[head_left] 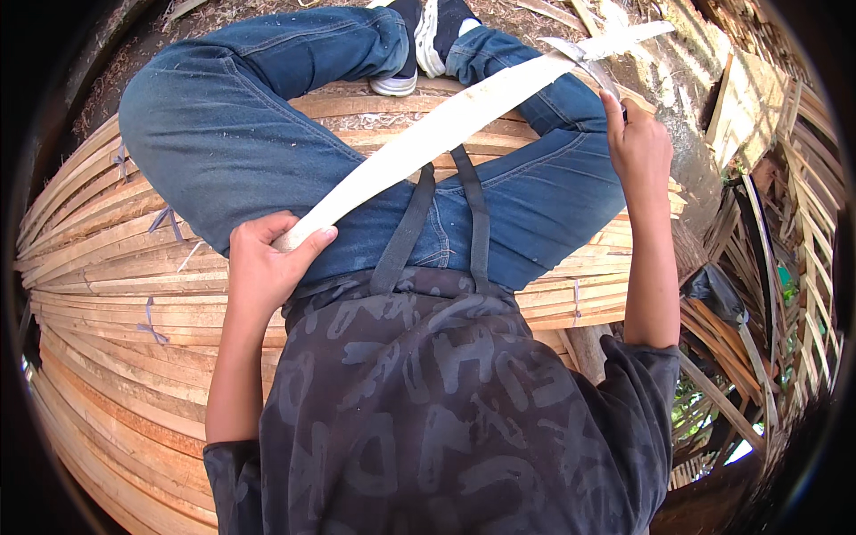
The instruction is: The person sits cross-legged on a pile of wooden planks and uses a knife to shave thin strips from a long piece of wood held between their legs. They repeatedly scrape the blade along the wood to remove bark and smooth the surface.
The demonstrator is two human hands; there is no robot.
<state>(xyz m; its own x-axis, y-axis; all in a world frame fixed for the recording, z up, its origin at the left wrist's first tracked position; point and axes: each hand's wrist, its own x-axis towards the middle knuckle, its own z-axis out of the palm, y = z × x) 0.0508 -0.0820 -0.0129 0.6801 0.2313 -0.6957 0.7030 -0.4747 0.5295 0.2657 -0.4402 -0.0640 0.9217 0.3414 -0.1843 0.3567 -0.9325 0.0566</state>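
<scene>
A long, pale strip of wood (428, 143) slants across my lap, from low on the left up to the far right. My left hand (272, 259) grips its near end, thumb laid along the top. Out beyond my right knee, my right hand (640, 147) is closed round a knife with a curved metal blade (584, 64); the fist hides most of its handle. The blade lies across the strip near its far end, with the tip past the strip's upper edge. Whether the blade bites into the wood, I cannot tell.
Under my crossed legs are bundles of thin wooden strips (125, 357), bound with purplish ties (152, 323). Two dark straps (477, 214) hang over my lap. At the right are dry palm fronds (811, 259) and a black plastic piece (713, 292). Shavings litter the ground ahead.
</scene>
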